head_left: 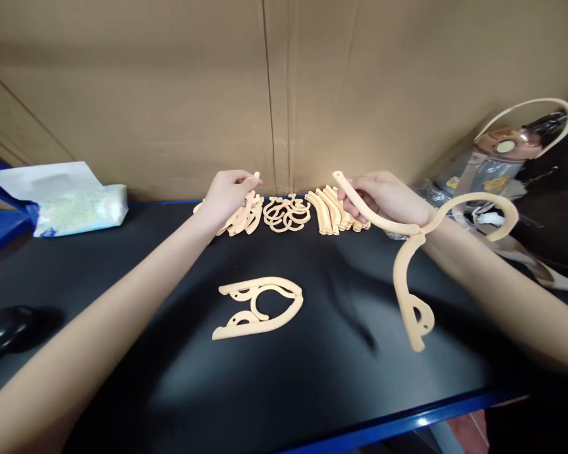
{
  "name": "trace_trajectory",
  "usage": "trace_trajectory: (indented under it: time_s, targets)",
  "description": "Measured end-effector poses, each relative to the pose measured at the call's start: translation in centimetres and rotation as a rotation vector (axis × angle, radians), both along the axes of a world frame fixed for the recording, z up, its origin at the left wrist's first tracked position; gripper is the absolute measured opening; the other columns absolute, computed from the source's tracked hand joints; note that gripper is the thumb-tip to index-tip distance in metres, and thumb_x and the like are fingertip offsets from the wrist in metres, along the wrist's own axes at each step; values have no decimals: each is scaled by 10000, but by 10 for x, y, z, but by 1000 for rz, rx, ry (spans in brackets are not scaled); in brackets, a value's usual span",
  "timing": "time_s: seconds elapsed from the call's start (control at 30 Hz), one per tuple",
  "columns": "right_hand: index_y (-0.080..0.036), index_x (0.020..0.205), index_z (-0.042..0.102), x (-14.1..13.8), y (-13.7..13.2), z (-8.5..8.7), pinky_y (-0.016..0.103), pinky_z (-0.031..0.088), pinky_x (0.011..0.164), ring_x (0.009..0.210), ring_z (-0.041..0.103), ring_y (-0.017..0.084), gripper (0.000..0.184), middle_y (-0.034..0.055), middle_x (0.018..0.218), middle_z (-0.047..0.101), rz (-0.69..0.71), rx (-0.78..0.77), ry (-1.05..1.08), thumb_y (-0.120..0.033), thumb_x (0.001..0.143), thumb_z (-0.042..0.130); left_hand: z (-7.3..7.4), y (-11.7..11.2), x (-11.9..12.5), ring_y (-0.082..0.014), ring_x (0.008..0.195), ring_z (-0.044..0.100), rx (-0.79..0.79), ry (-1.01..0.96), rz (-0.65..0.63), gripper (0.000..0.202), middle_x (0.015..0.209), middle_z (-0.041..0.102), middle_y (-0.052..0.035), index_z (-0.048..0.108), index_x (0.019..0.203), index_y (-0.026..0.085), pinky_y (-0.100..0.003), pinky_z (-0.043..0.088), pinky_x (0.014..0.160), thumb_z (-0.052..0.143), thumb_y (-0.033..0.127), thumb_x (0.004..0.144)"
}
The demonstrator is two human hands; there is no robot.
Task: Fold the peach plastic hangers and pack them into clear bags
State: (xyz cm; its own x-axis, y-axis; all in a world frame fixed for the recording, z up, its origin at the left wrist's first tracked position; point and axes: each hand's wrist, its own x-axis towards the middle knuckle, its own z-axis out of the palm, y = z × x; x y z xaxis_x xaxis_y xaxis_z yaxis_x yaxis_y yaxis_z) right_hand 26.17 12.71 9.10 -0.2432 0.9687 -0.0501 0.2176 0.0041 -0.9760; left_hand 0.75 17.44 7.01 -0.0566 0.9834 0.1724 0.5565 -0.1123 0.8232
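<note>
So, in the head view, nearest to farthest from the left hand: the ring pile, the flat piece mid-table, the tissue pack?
From the left hand:
1. Ring pile, just right of it, at the back.
2. Flat piece, mid-table, nearer the front.
3. Tissue pack, far left.

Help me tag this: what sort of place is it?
Probably an assembly workbench: a black bench top with blue edge, sorted piles of tan cut-out parts against a cardboard backing, the right hand holding a curved part.

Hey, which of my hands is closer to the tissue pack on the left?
Left. The left hand pinches a tan piece to the right of the tissue pack; the right hand is farther right, holding a curved piece.
</note>
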Motion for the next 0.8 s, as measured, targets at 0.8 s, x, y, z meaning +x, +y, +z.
trace_trajectory:
  time_s: [0.8]
  targets:
    - [-218,785,471,-1,12,-20,250,508,654,697,678,124,137,31,815,711,-291,254,270,-119,788,566,18,-39,10,-127,588,568,-581,-578,-409,467,756,647,-75,710,853,158,-199,435,482,562,601,884]
